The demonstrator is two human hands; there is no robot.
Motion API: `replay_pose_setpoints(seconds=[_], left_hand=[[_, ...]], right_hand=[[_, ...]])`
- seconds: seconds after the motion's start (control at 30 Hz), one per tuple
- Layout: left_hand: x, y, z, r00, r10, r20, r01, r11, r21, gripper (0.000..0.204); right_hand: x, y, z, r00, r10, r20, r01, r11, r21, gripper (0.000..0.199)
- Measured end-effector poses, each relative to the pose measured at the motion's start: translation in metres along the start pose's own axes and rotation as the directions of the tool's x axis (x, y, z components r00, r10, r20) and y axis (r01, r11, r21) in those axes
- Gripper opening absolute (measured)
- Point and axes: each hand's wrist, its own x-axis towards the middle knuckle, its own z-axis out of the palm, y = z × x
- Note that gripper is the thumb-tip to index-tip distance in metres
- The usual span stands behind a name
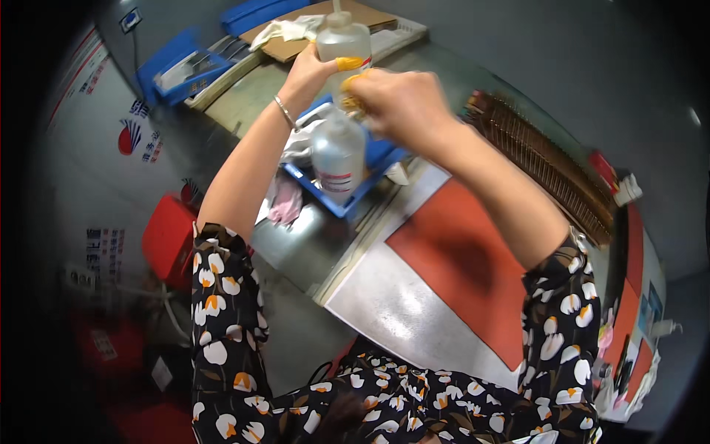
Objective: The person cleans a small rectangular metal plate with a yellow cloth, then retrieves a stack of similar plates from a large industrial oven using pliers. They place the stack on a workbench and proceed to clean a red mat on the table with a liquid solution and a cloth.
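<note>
My left hand (pixel 310 74), with a yellow finger cot on the thumb, is wrapped round a translucent plastic bottle (pixel 345 43) with a narrow spout, toward the far side of the table. Close beside it, my right hand (pixel 410 103) is curled closed and slightly blurred, yellow covers on its fingertips. Small gold-coloured bits show at its fingertips, too smeared to name. Below the hands a second translucent bottle (pixel 338 157) with a red-marked label stands in a blue tray (pixel 344 209), next to white cloth.
A rack of brown, closely spaced rods (pixel 543 166) lies at the right. An orange-red mat (pixel 458 255) covers part of the near white surface. Blue bins (pixel 188 70) and a cardboard sheet (pixel 285 46) are at the back. A pink cloth (pixel 285 201) lies by the tray; a red chair (pixel 168 240) stands left.
</note>
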Motion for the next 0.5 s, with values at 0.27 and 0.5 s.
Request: replay_pose_setpoints(seconds=[0.27, 0.5], left_hand=[[0.009, 0.002, 0.066, 0.767, -0.055, 0.639, 0.283, 0.923, -0.26, 0.047], [0.023, -0.095, 0.059, 0.741, -0.34, 0.579, 0.207, 0.936, 0.285, 0.053]], right_hand=[[-0.05, -0.03, -0.037, 0.924, 0.05, -0.379, -0.015, 0.995, 0.096, 0.031], [-0.273, -0.097, -0.102, 0.777, 0.629, 0.011, -0.62, 0.763, 0.182, 0.023]])
